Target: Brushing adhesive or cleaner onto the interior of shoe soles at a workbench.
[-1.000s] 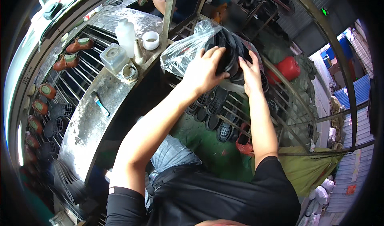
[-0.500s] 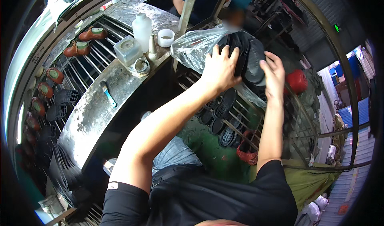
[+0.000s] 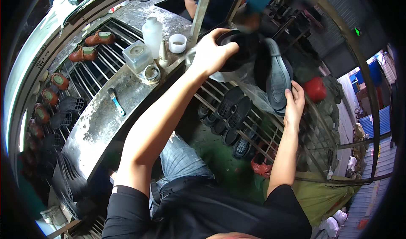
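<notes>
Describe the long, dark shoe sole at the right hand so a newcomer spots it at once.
Start at the curved, scuffed grey worktop on the left, then cross right to the rack of thin straight bars. Above it, the bare right hand holds the long, dark shoe sole near its lower end. Unlike the black soles lower down, it is raised, under the thumb.

The black soles [image 3: 242,58] in the left hand [image 3: 210,53] look blurred.

Handwriting [image 3: 39,60] on pale frame [image 3: 28,62], far left of left hand [image 3: 210,53] grip; green lit sign [image 3: 357,31] beyond right hand [image 3: 294,103], unreadable.
</notes>
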Demonstrator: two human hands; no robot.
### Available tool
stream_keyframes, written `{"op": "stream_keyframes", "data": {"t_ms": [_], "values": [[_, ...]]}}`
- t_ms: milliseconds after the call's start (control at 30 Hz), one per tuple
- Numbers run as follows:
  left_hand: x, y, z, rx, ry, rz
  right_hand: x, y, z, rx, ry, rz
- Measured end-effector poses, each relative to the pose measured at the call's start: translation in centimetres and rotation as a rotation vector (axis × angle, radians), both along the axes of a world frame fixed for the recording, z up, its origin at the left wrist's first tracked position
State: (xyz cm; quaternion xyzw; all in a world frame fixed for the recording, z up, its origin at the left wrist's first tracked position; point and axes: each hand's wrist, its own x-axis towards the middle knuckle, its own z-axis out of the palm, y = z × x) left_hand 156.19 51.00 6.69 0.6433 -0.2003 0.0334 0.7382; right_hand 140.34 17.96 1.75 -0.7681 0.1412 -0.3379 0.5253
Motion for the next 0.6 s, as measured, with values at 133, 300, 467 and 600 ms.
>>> {"op": "stream_keyframes", "data": {"t_ms": [133, 300, 467, 600], "values": [[-1.6, 3.9, 2.2, -0.149, 0.052, -0.157, 0.1, -0.4, 0.3, 0.098, -0.049, -0.02], [-3.6, 6.8, -1.1, -0.807, 0.602, -0.386, 0.4, 0.5, 0.3, 0.043, -0.087, -0.001], [-12.0, 15.3, -7.2, -1.037, 0.712, -0.36, -4.3, 4.7, 3.0, 0.061, -0.228, 0.137], [-22.7, 24.3, -16.3, -1.208, 0.65, -0.126, -10.3, 6.4, 4.6, 0.068, -0.15, 0.479]]}}
